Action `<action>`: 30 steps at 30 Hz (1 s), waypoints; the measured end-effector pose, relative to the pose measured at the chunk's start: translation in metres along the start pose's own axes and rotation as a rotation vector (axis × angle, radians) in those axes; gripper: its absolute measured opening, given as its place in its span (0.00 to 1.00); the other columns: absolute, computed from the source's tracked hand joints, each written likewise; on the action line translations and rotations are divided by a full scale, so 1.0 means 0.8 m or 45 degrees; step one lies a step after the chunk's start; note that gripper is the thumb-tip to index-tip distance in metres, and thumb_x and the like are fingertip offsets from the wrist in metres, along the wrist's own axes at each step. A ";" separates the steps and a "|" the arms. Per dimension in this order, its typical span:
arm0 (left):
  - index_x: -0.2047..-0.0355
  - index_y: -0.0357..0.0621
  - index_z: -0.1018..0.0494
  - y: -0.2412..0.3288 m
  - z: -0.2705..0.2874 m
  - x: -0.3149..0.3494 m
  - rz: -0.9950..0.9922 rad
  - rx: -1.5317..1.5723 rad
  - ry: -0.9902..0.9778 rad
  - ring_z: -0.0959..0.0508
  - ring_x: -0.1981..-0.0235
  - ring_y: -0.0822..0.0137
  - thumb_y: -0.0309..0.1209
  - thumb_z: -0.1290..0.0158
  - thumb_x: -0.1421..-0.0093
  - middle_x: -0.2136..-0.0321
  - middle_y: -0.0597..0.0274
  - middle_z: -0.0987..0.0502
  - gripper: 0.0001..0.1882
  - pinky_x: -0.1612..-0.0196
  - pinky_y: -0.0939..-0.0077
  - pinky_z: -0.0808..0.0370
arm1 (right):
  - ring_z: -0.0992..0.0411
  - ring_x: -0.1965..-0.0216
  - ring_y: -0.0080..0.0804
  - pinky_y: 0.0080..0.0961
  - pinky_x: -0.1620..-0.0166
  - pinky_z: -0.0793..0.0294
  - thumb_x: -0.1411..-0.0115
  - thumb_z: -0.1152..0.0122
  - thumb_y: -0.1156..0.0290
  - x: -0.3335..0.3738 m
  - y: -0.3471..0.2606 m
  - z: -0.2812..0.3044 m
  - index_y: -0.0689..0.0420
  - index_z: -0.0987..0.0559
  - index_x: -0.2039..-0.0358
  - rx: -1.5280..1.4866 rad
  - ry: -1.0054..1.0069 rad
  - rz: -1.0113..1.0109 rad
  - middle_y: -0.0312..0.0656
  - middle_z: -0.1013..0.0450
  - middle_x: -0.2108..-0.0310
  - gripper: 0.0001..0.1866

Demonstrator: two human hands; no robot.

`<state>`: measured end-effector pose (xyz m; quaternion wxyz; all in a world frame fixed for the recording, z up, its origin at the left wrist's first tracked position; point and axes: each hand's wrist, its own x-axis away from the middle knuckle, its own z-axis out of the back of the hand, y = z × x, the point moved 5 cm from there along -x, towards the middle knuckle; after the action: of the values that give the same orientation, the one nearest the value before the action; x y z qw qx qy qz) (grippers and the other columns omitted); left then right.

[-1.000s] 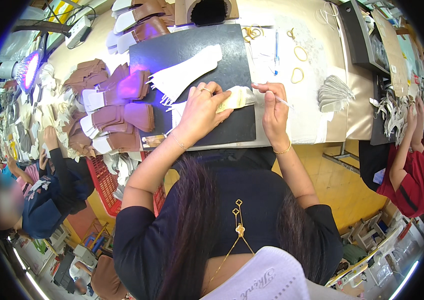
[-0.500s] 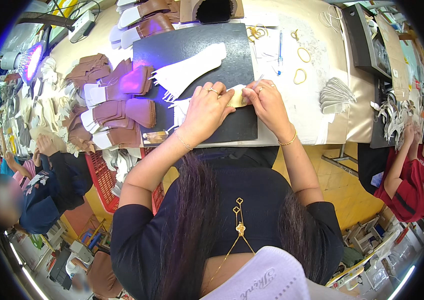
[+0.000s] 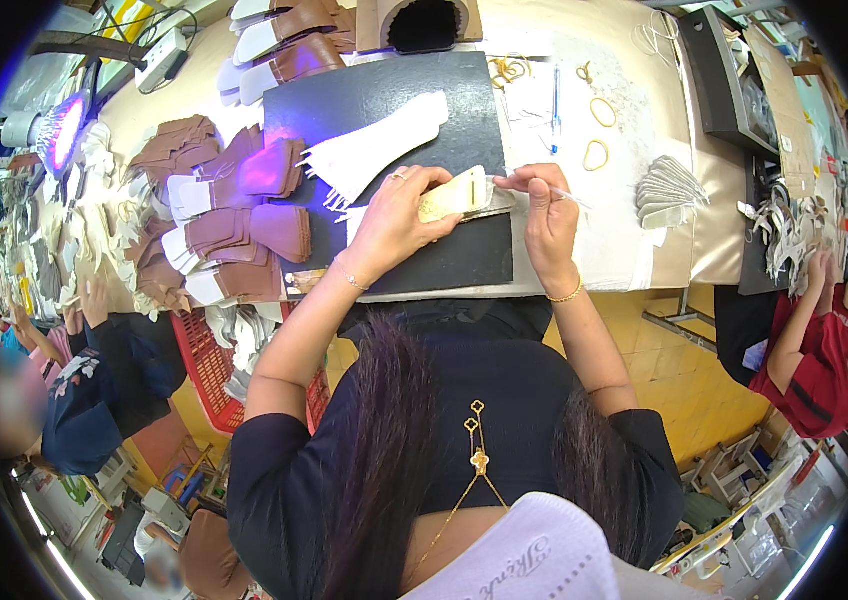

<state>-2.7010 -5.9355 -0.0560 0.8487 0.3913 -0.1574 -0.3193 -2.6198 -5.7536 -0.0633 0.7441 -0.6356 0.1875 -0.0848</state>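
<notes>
My left hand presses a pale yellow template-like piece against whitish pieces under it, fingers closed around its edges. These lie over the near right part of a black board. Just right of the template, my right hand pinches a slim pale pen-like tool, its tip near the pieces' right end. A stack of white, fringed cut pieces lies on the board beyond my left hand. What lies beneath my left palm is mostly hidden.
Bundles of brown pieces with white ends crowd the left. Rubber bands, a blue pen and fanned greyish pieces lie rightward. A lit lamp stands far left; a red basket sits below the table edge. People work on both sides.
My right hand has drawn back to the right from the pieces, and the slim tool now points rightward from its fingers. My left hand has shifted slightly, showing more of the yellow template.
</notes>
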 end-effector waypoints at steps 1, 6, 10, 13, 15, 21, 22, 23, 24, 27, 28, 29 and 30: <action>0.54 0.40 0.25 0.000 0.001 0.001 -0.006 0.020 0.026 0.22 0.57 0.56 0.32 0.33 0.49 0.62 0.54 0.23 0.23 0.52 0.65 0.25 | 0.20 0.57 0.35 0.25 0.53 0.26 0.25 0.57 0.61 0.002 0.002 -0.002 0.64 0.26 0.59 -0.035 -0.005 -0.028 0.43 0.25 0.63 0.18; 0.52 0.42 0.27 -0.002 0.000 0.004 0.043 0.073 0.027 0.25 0.54 0.53 0.34 0.35 0.47 0.59 0.54 0.22 0.23 0.49 0.62 0.28 | 0.22 0.58 0.31 0.24 0.53 0.26 0.25 0.57 0.61 0.005 0.004 0.003 0.64 0.25 0.58 0.058 0.097 -0.047 0.42 0.26 0.61 0.18; 0.53 0.41 0.26 -0.004 -0.002 0.004 0.039 0.032 0.017 0.23 0.54 0.56 0.32 0.33 0.49 0.59 0.54 0.22 0.24 0.49 0.65 0.26 | 0.26 0.56 0.29 0.24 0.52 0.25 0.25 0.57 0.61 0.006 0.006 -0.009 0.64 0.25 0.57 0.054 -0.103 -0.119 0.42 0.28 0.59 0.18; 0.53 0.40 0.25 -0.002 0.001 0.006 -0.014 0.042 0.080 0.21 0.55 0.58 0.30 0.31 0.50 0.58 0.55 0.22 0.25 0.49 0.67 0.25 | 0.26 0.55 0.30 0.25 0.50 0.24 0.25 0.58 0.61 0.008 -0.003 -0.022 0.63 0.26 0.54 -0.121 -0.101 0.021 0.44 0.31 0.56 0.18; 0.52 0.39 0.25 0.000 0.006 0.010 -0.039 0.092 0.135 0.21 0.55 0.61 0.29 0.30 0.50 0.57 0.55 0.22 0.25 0.49 0.69 0.24 | 0.23 0.56 0.32 0.26 0.49 0.23 0.25 0.59 0.60 0.008 -0.005 -0.029 0.63 0.28 0.51 -0.350 -0.034 0.065 0.45 0.33 0.53 0.18; 0.52 0.40 0.26 0.031 0.062 0.030 -0.158 0.127 0.397 0.17 0.61 0.61 0.30 0.30 0.50 0.60 0.54 0.19 0.26 0.55 0.71 0.20 | 0.20 0.55 0.37 0.26 0.49 0.23 0.25 0.61 0.62 0.014 0.000 -0.041 0.61 0.29 0.51 -0.230 -0.105 0.008 0.46 0.34 0.51 0.17; 0.52 0.39 0.26 0.036 0.080 0.033 -0.161 0.167 0.490 0.17 0.60 0.62 0.28 0.30 0.50 0.60 0.54 0.19 0.26 0.54 0.72 0.20 | 0.20 0.55 0.38 0.26 0.49 0.23 0.24 0.61 0.62 0.016 0.003 -0.043 0.61 0.29 0.51 -0.224 -0.162 -0.040 0.45 0.34 0.51 0.17; 0.52 0.38 0.26 0.041 0.098 0.035 -0.168 0.204 0.589 0.17 0.59 0.63 0.26 0.29 0.51 0.60 0.55 0.19 0.26 0.53 0.72 0.20 | 0.20 0.55 0.38 0.26 0.49 0.23 0.24 0.61 0.63 0.017 0.006 -0.046 0.61 0.29 0.50 -0.220 -0.223 -0.088 0.45 0.34 0.51 0.16; 0.52 0.37 0.26 0.044 0.112 0.035 -0.148 0.248 0.622 0.18 0.58 0.64 0.25 0.29 0.51 0.60 0.55 0.19 0.26 0.53 0.72 0.20 | 0.19 0.55 0.39 0.26 0.50 0.23 0.24 0.62 0.64 0.018 0.003 -0.046 0.61 0.29 0.51 -0.177 -0.247 -0.032 0.44 0.34 0.51 0.16; 0.51 0.38 0.26 0.042 0.127 0.013 -0.090 0.140 0.545 0.17 0.58 0.59 0.29 0.31 0.49 0.59 0.54 0.19 0.25 0.52 0.70 0.21 | 0.19 0.56 0.38 0.27 0.49 0.23 0.24 0.62 0.64 0.018 0.006 -0.048 0.62 0.29 0.51 -0.214 -0.222 -0.089 0.44 0.34 0.52 0.16; 0.51 0.38 0.26 0.035 0.122 -0.002 -0.047 -0.003 0.434 0.18 0.57 0.57 0.30 0.32 0.48 0.58 0.53 0.20 0.25 0.51 0.68 0.22 | 0.19 0.56 0.38 0.27 0.49 0.23 0.24 0.62 0.64 0.017 0.005 -0.049 0.62 0.29 0.51 -0.226 -0.231 -0.094 0.44 0.34 0.52 0.16; 0.51 0.39 0.26 0.028 0.117 -0.019 -0.098 -0.136 0.371 0.18 0.56 0.54 0.32 0.32 0.47 0.57 0.53 0.20 0.25 0.51 0.67 0.23 | 0.19 0.56 0.38 0.27 0.49 0.23 0.24 0.61 0.64 0.016 0.005 -0.050 0.62 0.29 0.51 -0.237 -0.237 -0.100 0.44 0.34 0.52 0.16; 0.51 0.40 0.26 0.015 0.105 -0.039 -0.034 -0.337 0.265 0.21 0.52 0.49 0.35 0.35 0.46 0.54 0.52 0.22 0.24 0.48 0.62 0.26 | 0.20 0.55 0.37 0.27 0.49 0.23 0.24 0.61 0.63 0.016 0.004 -0.050 0.62 0.29 0.51 -0.245 -0.243 -0.108 0.44 0.34 0.52 0.16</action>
<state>-2.7629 -5.9560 0.0065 0.9002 0.3091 -0.0199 -0.3062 -2.6241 -5.7939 -0.0731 0.6898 -0.7166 0.0963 -0.0369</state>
